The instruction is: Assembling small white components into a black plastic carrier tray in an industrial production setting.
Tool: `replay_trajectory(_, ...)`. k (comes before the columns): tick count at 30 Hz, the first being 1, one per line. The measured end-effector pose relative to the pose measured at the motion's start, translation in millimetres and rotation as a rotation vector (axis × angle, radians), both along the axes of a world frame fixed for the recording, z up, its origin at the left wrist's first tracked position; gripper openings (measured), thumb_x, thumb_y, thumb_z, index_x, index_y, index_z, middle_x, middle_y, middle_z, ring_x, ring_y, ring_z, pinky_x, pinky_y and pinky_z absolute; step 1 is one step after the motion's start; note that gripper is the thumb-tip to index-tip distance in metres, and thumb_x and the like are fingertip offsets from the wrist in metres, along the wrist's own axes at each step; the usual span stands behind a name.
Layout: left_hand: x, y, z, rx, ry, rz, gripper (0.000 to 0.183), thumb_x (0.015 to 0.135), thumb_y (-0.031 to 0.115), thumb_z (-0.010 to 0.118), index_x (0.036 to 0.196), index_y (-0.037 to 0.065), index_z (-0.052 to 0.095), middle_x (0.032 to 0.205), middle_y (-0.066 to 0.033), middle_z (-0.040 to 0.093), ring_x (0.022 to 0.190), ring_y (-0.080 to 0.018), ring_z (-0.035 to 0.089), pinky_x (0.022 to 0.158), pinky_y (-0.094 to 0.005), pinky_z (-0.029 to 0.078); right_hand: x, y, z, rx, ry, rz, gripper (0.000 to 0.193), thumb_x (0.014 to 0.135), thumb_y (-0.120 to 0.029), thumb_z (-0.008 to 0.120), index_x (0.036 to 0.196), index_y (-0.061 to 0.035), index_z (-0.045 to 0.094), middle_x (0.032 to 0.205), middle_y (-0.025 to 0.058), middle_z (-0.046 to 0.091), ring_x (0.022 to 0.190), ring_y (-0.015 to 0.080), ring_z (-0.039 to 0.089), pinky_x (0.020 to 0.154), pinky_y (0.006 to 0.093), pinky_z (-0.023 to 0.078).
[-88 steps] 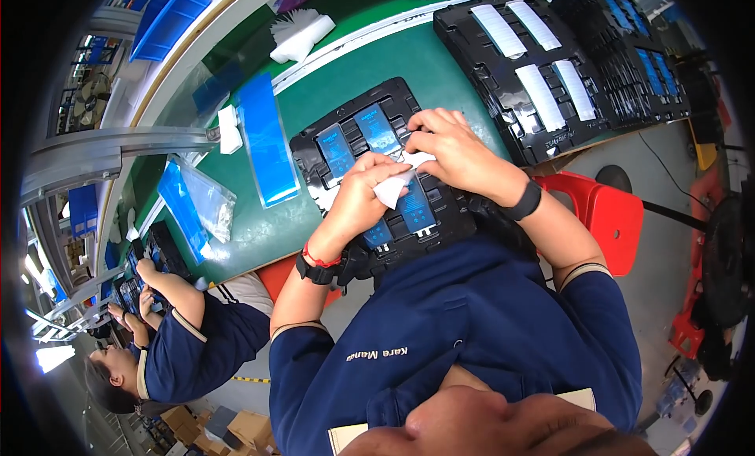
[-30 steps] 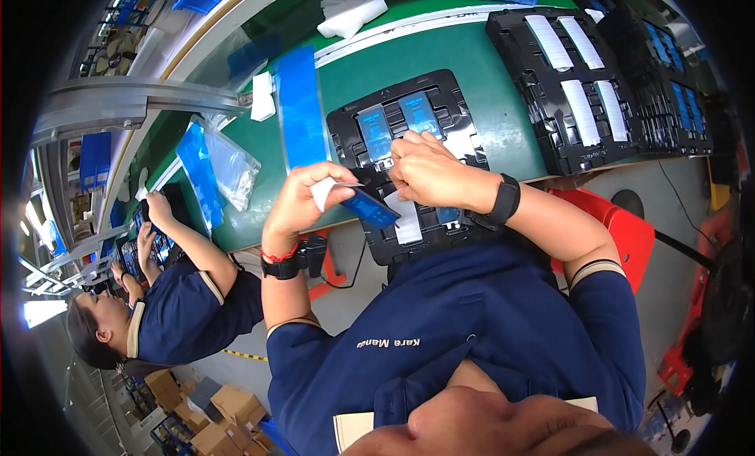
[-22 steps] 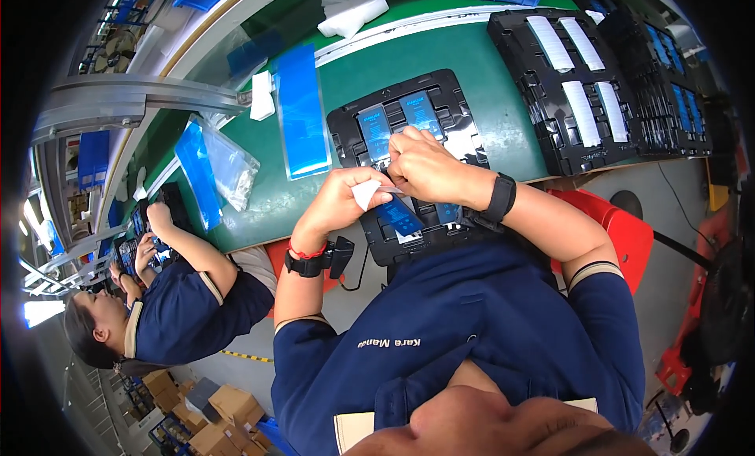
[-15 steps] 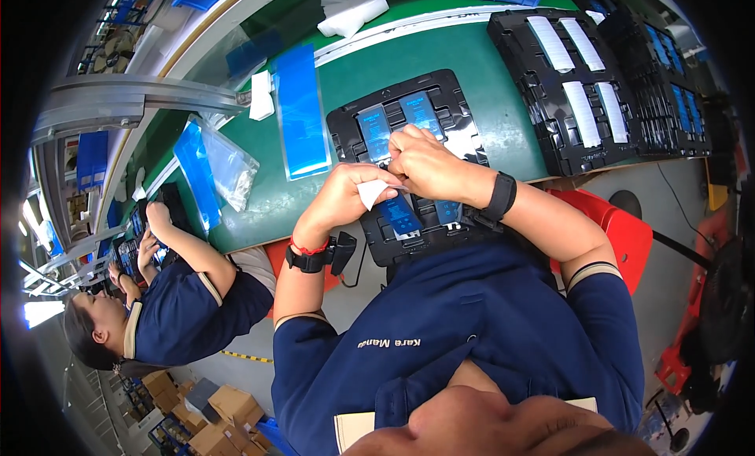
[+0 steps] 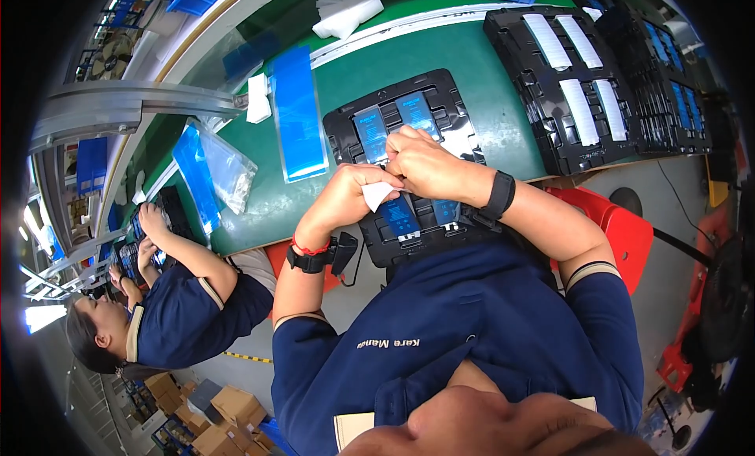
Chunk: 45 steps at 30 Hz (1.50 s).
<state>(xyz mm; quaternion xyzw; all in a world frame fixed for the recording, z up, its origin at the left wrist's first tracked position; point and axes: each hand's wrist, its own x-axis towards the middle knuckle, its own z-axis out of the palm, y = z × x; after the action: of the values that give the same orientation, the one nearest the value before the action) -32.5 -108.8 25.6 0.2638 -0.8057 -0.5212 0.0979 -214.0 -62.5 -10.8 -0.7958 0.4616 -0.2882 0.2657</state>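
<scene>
My left hand (image 5: pixel 346 195) is closed around a folded white paper piece (image 5: pixel 378 194), which sticks out below its fingers. My right hand (image 5: pixel 427 167) is closed too, its fingertips meeting those of the left; whatever lies between them is hidden. Both hands hover over a black plastic tray (image 5: pixel 344 134) holding flat blue batteries. A far-left battery (image 5: pixel 371 134) and a far-right battery (image 5: pixel 415 112) lie beyond my hands. A near-left battery (image 5: pixel 401 222) and a near-right battery (image 5: pixel 447 213) are partly covered by my hands and arm.
On the green table (image 5: pixel 495 102), blue film sheets (image 5: pixel 300 118) and a clear bag (image 5: pixel 228 169) lie left. Black trays with white strips (image 5: pixel 578 114) stand right, beside stacked trays with blue batteries (image 5: pixel 683 106). A co-worker (image 5: pixel 189 291) sits left. A red chair (image 5: pixel 621 232) is behind my right arm.
My hands stay together over the tray, with only a slight shift of the white paper piece. The co-worker's upper hand has moved a little toward the tray there.
</scene>
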Motion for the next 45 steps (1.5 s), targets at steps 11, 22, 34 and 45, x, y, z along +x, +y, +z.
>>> replay_trajectory(11, -2.1, 1.9, -2.8, -0.167, 0.034, 0.132, 0.025, 0.074, 0.007, 0.074, 0.098, 0.006, 0.068, 0.086, -0.0078, 0.064, 0.079, -0.0186, 0.061, 0.07, -0.0283, 0.049, -23.5, 5.3, 23.2, -0.009, -0.028, -0.096, 0.025, 0.066, -0.004, 0.07, 0.089, -0.0044, 0.06, 0.09, 0.0094, 0.054, 0.095, 0.0289, 0.05, 0.082, 0.0377, 0.041)
replay_trajectory(22, -19.3, 16.8, -12.6, 0.827, 0.36, 0.461, 0.024, 0.088, 0.021, 0.062, 0.095, -0.002, 0.06, 0.074, -0.0059, 0.061, 0.061, -0.0148, 0.06, 0.053, -0.0263, 0.047, -29.2, 7.4, 36.1, 0.381, -0.567, -0.22, 0.022, 0.077, -0.013, 0.072, 0.092, -0.001, 0.061, 0.081, 0.0047, 0.064, 0.072, 0.0096, 0.059, 0.065, 0.024, 0.048)
replay_trajectory(34, -10.2, -2.3, -18.0, 0.729, 0.38, 0.666, 0.017, 0.088, 0.016, 0.061, 0.092, 0.0, 0.059, 0.088, -0.0109, 0.062, 0.068, -0.0184, 0.061, 0.064, -0.0293, 0.052, -61.3, -9.2, 52.1, -0.725, 0.069, -0.454, 0.004, 0.072, -0.006, 0.062, 0.075, -0.0064, 0.059, 0.072, 0.0045, 0.059, 0.073, 0.0215, 0.059, 0.067, 0.0333, 0.045)
replay_trajectory(45, -9.1, -10.7, -23.6, 0.699, 0.419, 0.66, 0.031, 0.078, 0.002, 0.069, 0.106, -0.001, 0.053, 0.069, -0.0015, 0.057, 0.057, -0.0112, 0.054, 0.055, -0.0243, 0.045, -53.5, -10.3, 5.6, -0.543, 0.284, -0.135, 0.005, 0.067, -0.01, 0.058, 0.062, -0.009, 0.056, 0.065, 0.0024, 0.056, 0.075, 0.0185, 0.055, 0.076, 0.0316, 0.041)
